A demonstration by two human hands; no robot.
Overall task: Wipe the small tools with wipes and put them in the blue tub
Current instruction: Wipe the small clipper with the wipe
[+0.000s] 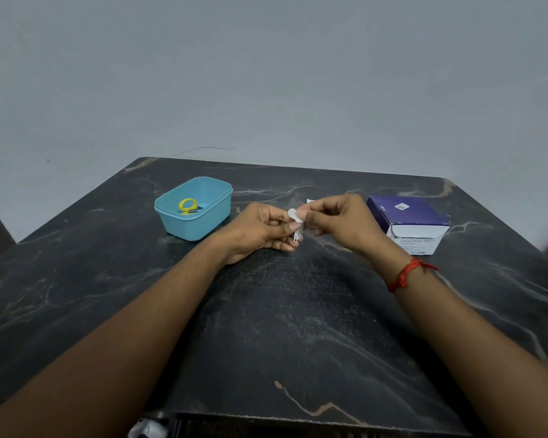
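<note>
My left hand (260, 230) pinches a small metal safety pin (298, 233) over the middle of the dark table. My right hand (339, 221) pinches a small white wipe (295, 214) and holds it against the top of the pin. The blue tub (200, 227) stands to the left of my hands. Inside the tub lies a tool with yellow ring handles (188, 206).
A purple and white box of alcohol swabs (408, 224) sits at the right of the dark marble table (282, 327). A scrap of white packet (310, 201) lies behind my right hand. A pale wall rises behind the table.
</note>
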